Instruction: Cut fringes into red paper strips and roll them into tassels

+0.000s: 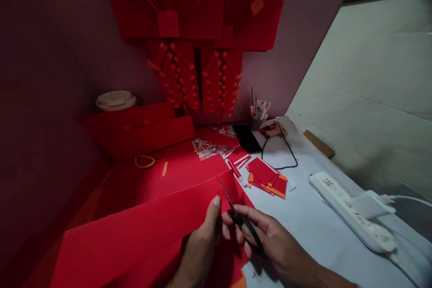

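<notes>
A large sheet of red paper (135,216) spreads over the lower left and centre of the frame, the left hand (199,247) clamped on its right end. Just beside, at lower centre, the right hand (272,236) grips black-handled scissors (237,218), blades pointing up over the paper. Red cards (263,171) lie right of centre, a phone (247,138) above them, a power strip (347,207) at lower right.

One pair black-handled scissors (237,219) — one power strip (344,201)
</notes>
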{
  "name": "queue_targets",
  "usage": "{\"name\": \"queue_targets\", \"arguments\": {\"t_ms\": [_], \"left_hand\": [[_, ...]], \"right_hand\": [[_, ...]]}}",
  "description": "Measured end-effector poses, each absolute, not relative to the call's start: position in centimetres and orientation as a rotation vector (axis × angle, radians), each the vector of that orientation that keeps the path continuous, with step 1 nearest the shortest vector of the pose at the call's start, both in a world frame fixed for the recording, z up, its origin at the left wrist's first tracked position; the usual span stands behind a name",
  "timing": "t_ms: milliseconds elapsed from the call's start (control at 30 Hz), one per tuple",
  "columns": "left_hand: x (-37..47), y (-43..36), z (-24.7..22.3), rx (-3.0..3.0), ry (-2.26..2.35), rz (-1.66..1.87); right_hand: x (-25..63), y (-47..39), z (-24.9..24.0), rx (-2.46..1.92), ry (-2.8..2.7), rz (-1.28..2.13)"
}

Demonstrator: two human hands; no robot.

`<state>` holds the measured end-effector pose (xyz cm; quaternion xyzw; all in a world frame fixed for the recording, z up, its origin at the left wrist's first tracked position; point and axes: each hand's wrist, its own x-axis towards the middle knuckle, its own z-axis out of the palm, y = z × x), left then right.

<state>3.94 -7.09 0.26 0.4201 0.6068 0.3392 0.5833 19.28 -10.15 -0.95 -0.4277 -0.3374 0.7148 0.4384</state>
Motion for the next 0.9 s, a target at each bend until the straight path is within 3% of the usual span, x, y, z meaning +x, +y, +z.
{"name": "queue_targets", "arguments": {"t_ms": [900], "left_hand": [[3.0,-4.8,0.9,0.957,1.515,0.873]], "right_hand": [[19.8,-10.6,-2.1,-0.973,-0.851,1.866]]}}
